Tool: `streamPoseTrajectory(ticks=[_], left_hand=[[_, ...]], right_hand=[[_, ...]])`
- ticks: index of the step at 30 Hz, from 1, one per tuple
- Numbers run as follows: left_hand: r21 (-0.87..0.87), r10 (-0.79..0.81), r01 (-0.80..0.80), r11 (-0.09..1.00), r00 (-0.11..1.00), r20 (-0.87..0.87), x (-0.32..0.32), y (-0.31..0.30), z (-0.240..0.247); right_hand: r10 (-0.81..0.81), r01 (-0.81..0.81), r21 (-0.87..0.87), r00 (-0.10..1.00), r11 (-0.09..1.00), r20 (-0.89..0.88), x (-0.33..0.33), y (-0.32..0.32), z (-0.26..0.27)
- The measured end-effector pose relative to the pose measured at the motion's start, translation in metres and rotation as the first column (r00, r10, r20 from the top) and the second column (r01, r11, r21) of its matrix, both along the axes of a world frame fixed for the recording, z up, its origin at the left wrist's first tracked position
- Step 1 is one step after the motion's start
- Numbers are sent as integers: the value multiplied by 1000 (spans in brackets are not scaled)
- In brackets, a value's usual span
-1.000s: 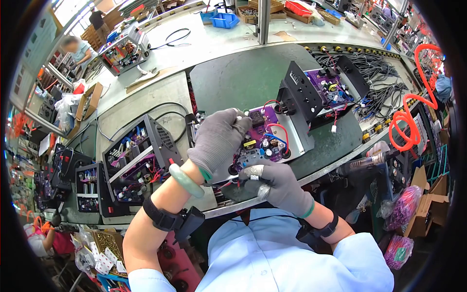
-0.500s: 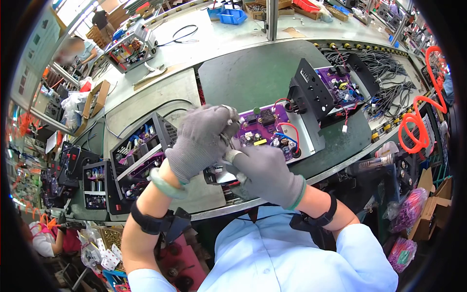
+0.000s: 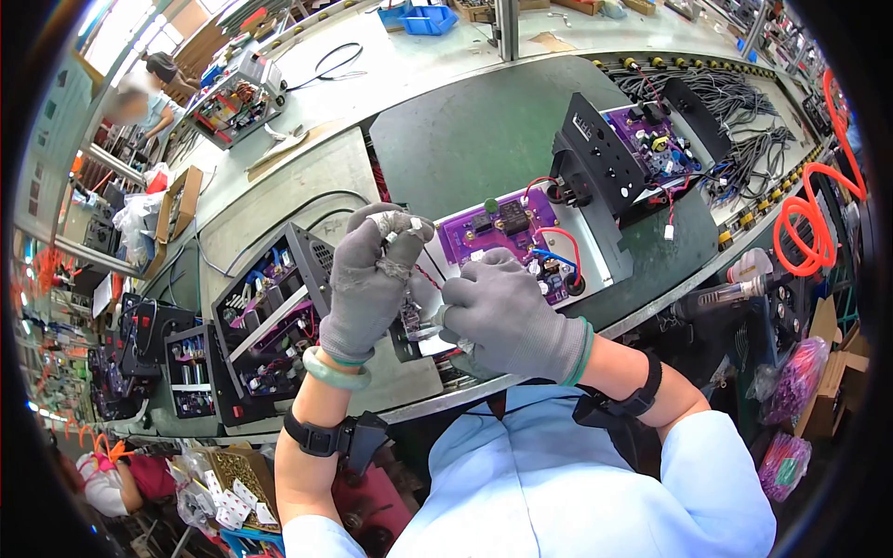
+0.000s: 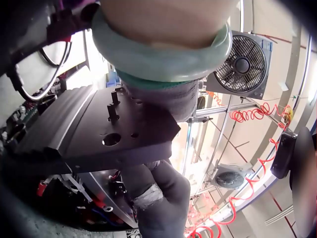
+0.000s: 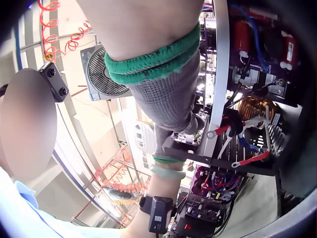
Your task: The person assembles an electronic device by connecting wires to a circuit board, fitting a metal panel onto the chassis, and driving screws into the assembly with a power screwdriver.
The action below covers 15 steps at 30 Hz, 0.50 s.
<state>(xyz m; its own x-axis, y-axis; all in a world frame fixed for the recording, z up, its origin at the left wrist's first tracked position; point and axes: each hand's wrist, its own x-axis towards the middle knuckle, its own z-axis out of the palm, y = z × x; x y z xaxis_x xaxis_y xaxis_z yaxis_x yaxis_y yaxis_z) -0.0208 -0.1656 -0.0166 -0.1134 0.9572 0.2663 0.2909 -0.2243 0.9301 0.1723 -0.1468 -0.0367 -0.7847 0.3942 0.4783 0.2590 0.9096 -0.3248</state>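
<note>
Both hands wear grey knit gloves with whitish fingertips. My left hand (image 3: 363, 279) is raised at the left end of an opened chassis, its fingers pinching thin dark and red wires (image 3: 430, 277) near a small white connector (image 3: 416, 224). Those wires run down to my right hand (image 3: 516, 316), whose curled fingers pinch them over the near left part of the chassis. Beneath lies a purple circuit board (image 3: 456, 234) on a bright metal base (image 3: 609, 265), partly covered by the right hand. A red wire loop (image 3: 569, 244) arches over its right side.
A black front panel (image 3: 595, 149) stands upright to the right, beside a second purple board (image 3: 642, 139). Black cables (image 3: 744, 158) pile beyond it. At left sit open black units (image 3: 270, 316). An orange coiled hose (image 3: 805, 232) hangs at far right.
The hands worked over the board, came together at its left end, then drew apart. The left hand has lifted and turned upright, with wires now showing between the hands.
</note>
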Motion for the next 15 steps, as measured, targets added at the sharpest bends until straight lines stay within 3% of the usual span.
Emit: streamPoseTrajectory(ticks=[3,6,9,11,15], left_hand=[[21,16,-15,1000,999,-33,-1,2,-4],[58,71,-66,996,993,-92,7,6,-7],[53,132,-128,990,987,-95,12,9,-8],[50,169,-164,985,980,-102,18,10,-6],[38,188,-184,982,972,-139,16,7,4]], right_hand=[[-4,3,-23,999,1000,-37,-2,1,-3],[96,-96,11,995,995,-29,-5,4,-4],[119,-122,52,991,991,69,-10,0,-3],[-125,128,76,991,989,-36,-13,-14,-11],[-170,153,139,979,978,114,-11,-11,-1]])
